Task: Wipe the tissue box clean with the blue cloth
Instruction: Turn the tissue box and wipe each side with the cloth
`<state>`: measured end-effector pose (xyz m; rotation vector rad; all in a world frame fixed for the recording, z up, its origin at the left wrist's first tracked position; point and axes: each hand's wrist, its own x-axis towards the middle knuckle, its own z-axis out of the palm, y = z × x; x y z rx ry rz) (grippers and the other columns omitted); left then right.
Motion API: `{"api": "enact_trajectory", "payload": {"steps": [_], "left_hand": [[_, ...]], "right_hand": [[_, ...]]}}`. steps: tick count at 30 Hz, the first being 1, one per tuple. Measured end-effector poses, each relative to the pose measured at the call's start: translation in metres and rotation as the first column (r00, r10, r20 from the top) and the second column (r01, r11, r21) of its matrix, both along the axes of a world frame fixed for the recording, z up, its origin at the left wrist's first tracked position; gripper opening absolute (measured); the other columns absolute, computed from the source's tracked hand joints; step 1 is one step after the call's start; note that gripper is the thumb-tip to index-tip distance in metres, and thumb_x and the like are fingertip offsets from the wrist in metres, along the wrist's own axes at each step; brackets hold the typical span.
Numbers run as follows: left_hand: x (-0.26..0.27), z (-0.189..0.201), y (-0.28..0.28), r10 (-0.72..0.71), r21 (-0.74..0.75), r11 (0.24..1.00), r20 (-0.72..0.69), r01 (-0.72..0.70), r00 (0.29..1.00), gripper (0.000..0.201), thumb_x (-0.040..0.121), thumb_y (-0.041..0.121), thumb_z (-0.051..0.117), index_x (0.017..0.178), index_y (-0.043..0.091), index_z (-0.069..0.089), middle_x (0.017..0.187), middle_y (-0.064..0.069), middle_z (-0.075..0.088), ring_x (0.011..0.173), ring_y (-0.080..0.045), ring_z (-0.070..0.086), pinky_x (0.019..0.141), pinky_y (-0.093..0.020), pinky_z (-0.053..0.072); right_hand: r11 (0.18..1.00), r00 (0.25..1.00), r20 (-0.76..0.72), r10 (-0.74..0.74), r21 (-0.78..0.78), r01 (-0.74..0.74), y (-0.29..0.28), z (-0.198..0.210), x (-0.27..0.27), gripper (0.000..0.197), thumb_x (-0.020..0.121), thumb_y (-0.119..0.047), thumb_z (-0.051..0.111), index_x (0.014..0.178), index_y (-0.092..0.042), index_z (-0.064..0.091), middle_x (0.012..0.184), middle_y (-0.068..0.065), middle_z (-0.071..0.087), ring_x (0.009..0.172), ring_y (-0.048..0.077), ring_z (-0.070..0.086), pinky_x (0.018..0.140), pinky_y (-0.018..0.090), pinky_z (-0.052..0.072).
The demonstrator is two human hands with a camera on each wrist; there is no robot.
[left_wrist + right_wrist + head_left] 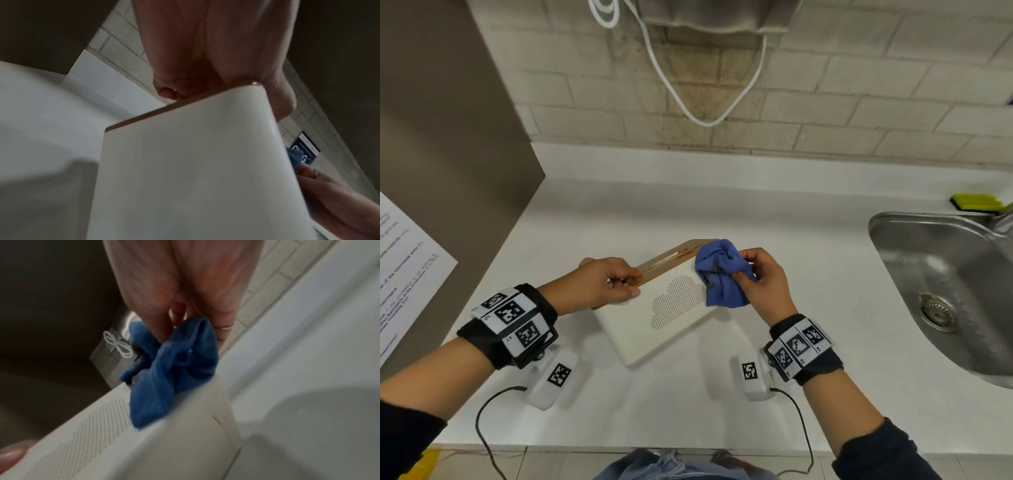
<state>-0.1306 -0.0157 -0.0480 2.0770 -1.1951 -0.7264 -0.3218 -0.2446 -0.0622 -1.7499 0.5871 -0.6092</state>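
Note:
The tissue box [661, 325] is white with a dotted cloud pattern and a tan wooden lid; it lies tilted on the white counter. My left hand [616, 282] grips its left end at the lid edge, thumb on the white face. My right hand [760, 277] holds the bunched blue cloth [722, 274] against the box's far right corner. In the right wrist view the blue cloth [172, 371] hangs from my fingers over the box [123, 443], and an orange smear marks the box's end. The left wrist view has the box [195, 170] filling the frame below my left hand [205, 65].
A steel sink [948, 284] is set into the counter [688, 212] at the right, with a yellow-green sponge [976, 202] behind it. A white cable [702, 116] hangs on the brick wall. A brown panel with a printed sheet [404, 260] stands at the left.

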Motion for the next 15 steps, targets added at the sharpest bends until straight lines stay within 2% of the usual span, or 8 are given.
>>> {"api": "enact_trajectory", "payload": {"steps": [3, 5, 6, 9, 10, 11, 13, 15], "left_hand": [[0.002, -0.002, 0.002, 0.006, 0.009, 1.000, 0.065, -0.007, 0.998, 0.038, 0.060, 0.064, 0.057, 0.094, 0.048, 0.061, 0.091, 0.016, 0.060, 0.087, -0.011, 0.055, 0.090, -0.030, 0.039], [0.005, -0.002, 0.007, -0.063, 0.115, 0.993, 0.242, 0.036, 0.968, 0.052, 0.060, 0.069, 0.050, 0.106, 0.046, 0.057, 0.090, 0.022, 0.057, 0.094, -0.019, 0.047, 0.091, -0.028, 0.031], [0.006, 0.000, 0.010, -0.128, 0.170, 0.983, 0.346, 0.072, 0.929, 0.059, 0.060, 0.071, 0.047, 0.111, 0.043, 0.057, 0.094, 0.027, 0.052, 0.095, -0.021, 0.044, 0.089, -0.027, 0.026], [0.009, 0.002, 0.018, -0.302, 0.281, 0.943, 0.511, 0.176, 0.805, 0.063, 0.062, 0.068, 0.044, 0.116, 0.036, 0.057, 0.096, 0.033, 0.041, 0.094, -0.013, 0.044, 0.088, -0.027, 0.016], [0.012, 0.002, 0.021, -0.330, 0.297, 0.935, 0.524, 0.195, 0.785, 0.062, 0.063, 0.065, 0.045, 0.116, 0.035, 0.057, 0.095, 0.032, 0.041, 0.093, -0.008, 0.044, 0.090, -0.027, 0.013], [0.017, 0.002, 0.025, -0.344, 0.302, 0.931, 0.534, 0.206, 0.772, 0.060, 0.064, 0.061, 0.046, 0.117, 0.035, 0.056, 0.097, 0.029, 0.044, 0.093, -0.003, 0.044, 0.092, -0.028, 0.011], [0.031, 0.003, 0.030, -0.364, 0.315, 0.925, 0.568, 0.213, 0.738, 0.054, 0.065, 0.051, 0.053, 0.117, 0.037, 0.055, 0.104, 0.025, 0.051, 0.099, 0.002, 0.041, 0.097, -0.031, 0.007], [0.045, 0.009, 0.031, -0.384, 0.350, 0.916, 0.625, 0.196, 0.680, 0.054, 0.064, 0.040, 0.063, 0.117, 0.039, 0.056, 0.112, 0.021, 0.057, 0.112, 0.000, 0.037, 0.100, -0.036, 0.006]], "right_hand": [[0.996, 0.980, -0.198, -0.005, -0.094, -0.014, -0.011, -0.013, -0.017, 0.022, 0.080, 0.003, 0.058, 0.078, -0.018, 0.054, 0.075, -0.008, 0.059, 0.068, 0.006, 0.053, 0.065, 0.015, 0.042], [0.986, 0.949, -0.314, -0.036, -0.163, -0.017, -0.018, -0.020, -0.032, 0.019, 0.082, 0.000, 0.054, 0.082, -0.019, 0.052, 0.074, -0.008, 0.057, 0.069, 0.007, 0.053, 0.066, 0.021, 0.040], [0.986, 0.945, -0.319, -0.071, -0.168, 0.018, -0.021, -0.020, -0.038, 0.016, 0.084, -0.002, 0.053, 0.087, -0.017, 0.050, 0.075, -0.007, 0.056, 0.069, 0.009, 0.053, 0.065, 0.022, 0.041], [0.984, 0.970, -0.166, -0.180, -0.021, 0.179, -0.028, -0.012, -0.048, 0.014, 0.089, -0.002, 0.048, 0.095, -0.014, 0.042, 0.083, -0.003, 0.051, 0.074, 0.011, 0.052, 0.062, 0.012, 0.043], [0.973, 0.972, -0.102, -0.210, 0.079, 0.219, -0.030, -0.009, -0.050, 0.013, 0.090, -0.004, 0.047, 0.094, -0.015, 0.042, 0.088, 0.000, 0.051, 0.078, 0.013, 0.053, 0.064, 0.012, 0.044], [0.950, 0.972, -0.045, -0.231, 0.205, 0.235, -0.031, -0.006, -0.050, 0.011, 0.089, -0.010, 0.047, 0.094, -0.018, 0.043, 0.095, 0.003, 0.053, 0.084, 0.017, 0.055, 0.069, 0.017, 0.046], [0.881, 0.971, 0.053, -0.231, 0.435, 0.186, -0.033, -0.002, -0.052, 0.022, 0.085, -0.020, 0.047, 0.106, -0.012, 0.047, 0.113, 0.010, 0.059, 0.098, 0.024, 0.059, 0.068, 0.028, 0.048], [0.854, 0.975, 0.156, -0.160, 0.517, 0.058, -0.031, 0.001, -0.053, 0.034, 0.082, -0.022, 0.041, 0.109, -0.006, 0.054, 0.116, 0.014, 0.063, 0.093, 0.025, 0.061, 0.054, 0.024, 0.044]]}}
